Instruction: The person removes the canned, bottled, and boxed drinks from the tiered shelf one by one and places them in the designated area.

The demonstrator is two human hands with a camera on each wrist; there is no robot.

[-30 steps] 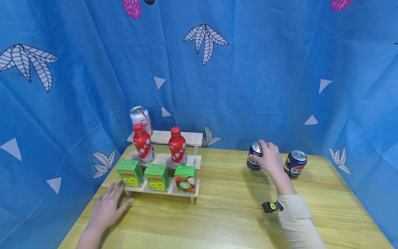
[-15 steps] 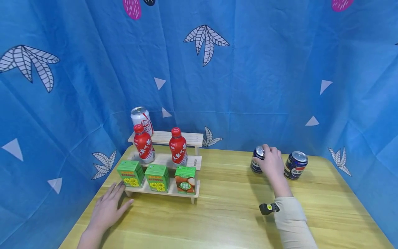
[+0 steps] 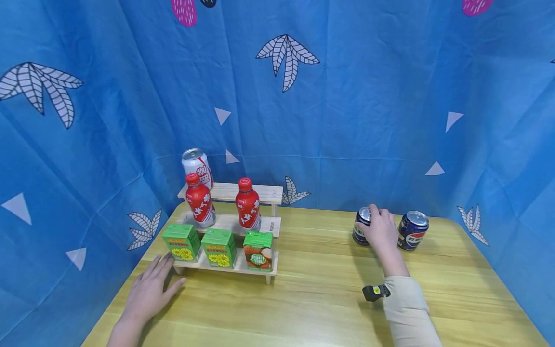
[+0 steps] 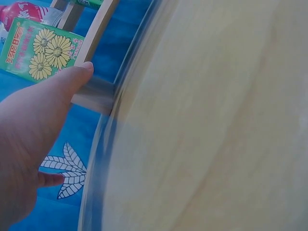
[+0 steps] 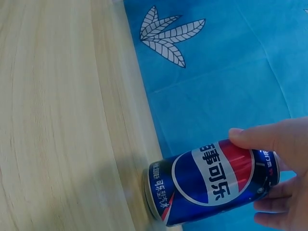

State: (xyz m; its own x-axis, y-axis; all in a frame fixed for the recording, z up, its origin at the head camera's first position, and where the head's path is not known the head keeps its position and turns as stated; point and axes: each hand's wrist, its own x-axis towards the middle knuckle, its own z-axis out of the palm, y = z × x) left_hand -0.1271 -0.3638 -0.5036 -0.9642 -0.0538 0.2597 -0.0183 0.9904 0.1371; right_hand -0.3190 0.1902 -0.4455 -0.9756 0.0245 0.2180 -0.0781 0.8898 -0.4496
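Observation:
My right hand (image 3: 380, 233) grips a dark blue Pepsi can (image 5: 204, 180) near its top, thumb on one side and fingers round the other. The can stands upright with its base at the table (image 5: 53, 115). Just to its right is a second Pepsi can (image 3: 413, 230), not held. My left hand (image 3: 147, 289) lies with fingers spread on the table at the left front corner of a three-step wooden shelf (image 3: 225, 263). Its thumb (image 4: 72, 77) shows beside a green drink carton with yellow flowers (image 4: 48, 50) in the left wrist view; whether they touch I cannot tell.
On the shelf's front step stand another yellow-flower carton (image 3: 218, 248) and a coconut-print carton (image 3: 258, 251). Two red bottles, one at left (image 3: 201, 201) and one at right (image 3: 248, 205), fill the middle step. A white can (image 3: 197, 164) is on top. Blue curtain (image 3: 368, 120) encloses the table.
My right hand has shifted the gripped Pepsi can a little rightward and nearer to me, closer to the second can. The left hand and the shelf items have stayed put.

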